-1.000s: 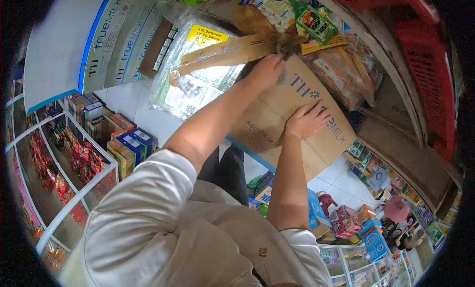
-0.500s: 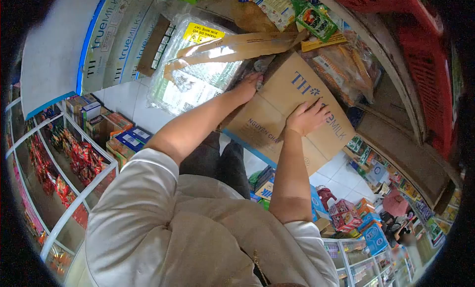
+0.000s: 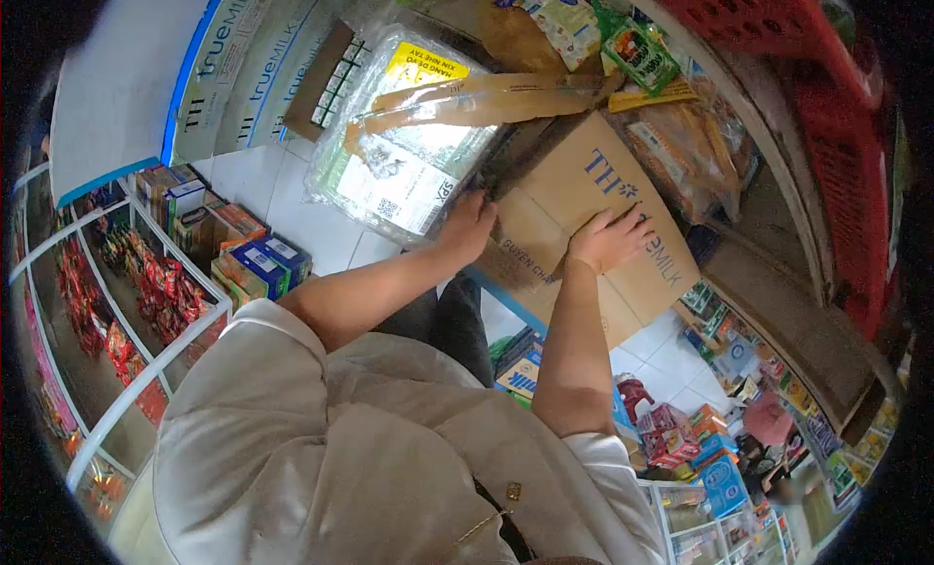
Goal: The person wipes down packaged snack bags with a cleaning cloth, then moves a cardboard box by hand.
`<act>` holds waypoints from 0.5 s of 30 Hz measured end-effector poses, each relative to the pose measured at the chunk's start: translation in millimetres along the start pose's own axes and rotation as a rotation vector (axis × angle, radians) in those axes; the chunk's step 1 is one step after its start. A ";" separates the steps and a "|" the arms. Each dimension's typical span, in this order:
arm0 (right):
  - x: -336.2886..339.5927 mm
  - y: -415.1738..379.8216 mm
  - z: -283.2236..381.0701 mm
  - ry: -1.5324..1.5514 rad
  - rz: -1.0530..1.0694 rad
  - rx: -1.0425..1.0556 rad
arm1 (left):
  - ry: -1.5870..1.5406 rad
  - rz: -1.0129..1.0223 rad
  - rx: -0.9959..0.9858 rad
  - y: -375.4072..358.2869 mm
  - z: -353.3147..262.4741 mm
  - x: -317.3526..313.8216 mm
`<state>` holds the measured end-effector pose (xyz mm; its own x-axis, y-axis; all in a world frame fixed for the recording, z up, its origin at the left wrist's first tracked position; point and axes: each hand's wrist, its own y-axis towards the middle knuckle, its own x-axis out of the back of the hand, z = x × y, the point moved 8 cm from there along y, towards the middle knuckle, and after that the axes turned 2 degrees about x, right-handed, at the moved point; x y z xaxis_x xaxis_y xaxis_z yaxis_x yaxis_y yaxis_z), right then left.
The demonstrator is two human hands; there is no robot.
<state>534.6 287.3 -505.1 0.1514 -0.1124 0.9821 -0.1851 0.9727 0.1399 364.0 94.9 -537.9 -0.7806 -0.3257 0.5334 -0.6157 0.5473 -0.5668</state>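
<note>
My right hand (image 3: 611, 242) lies on the top of a brown cardboard TH true MILK carton (image 3: 545, 210), its fingers spread over the printing. At the carton's left edge is my left hand (image 3: 469, 230), beside the lower right corner of a package wrapped in clear plastic (image 3: 409, 127). Its fingers are bent and partly hidden, and whether they grip anything is unclear. A loose strip of brown tape (image 3: 486, 96) runs across the wrapped package toward the carton. A yellow label shows on the package.
Grey TH true MILK cartons (image 3: 238, 69) stand at upper left. A glass case with red packets (image 3: 165, 288) is at left, boxes (image 3: 261, 263) beside it. Snack bags (image 3: 637, 59) and a red basket (image 3: 837, 127) are at upper right. A person (image 3: 778, 482) is at far right.
My left hand has moved down and left, off the carton's upper left edge toward the wrapped package. My right hand stays on the carton. The view has shifted slightly.
</note>
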 end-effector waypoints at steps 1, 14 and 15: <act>1.0 0.4 0.8 0.016 0.000 0.002 | 0.026 0.014 -0.008 7.2 -1.0 -4.3; 6.0 -0.7 2.6 0.020 0.008 -0.053 | 0.088 -0.179 -0.331 39.9 -82.6 5.5; 5.7 -0.2 3.5 0.022 0.004 -0.043 | 0.114 -0.097 -0.345 25.7 -80.9 10.0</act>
<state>532.1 285.8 -499.1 0.1722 -0.1045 0.9795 -0.1436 0.9811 0.1299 349.0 168.1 -496.3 -0.6912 -0.3120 0.6519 -0.5991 0.7519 -0.2754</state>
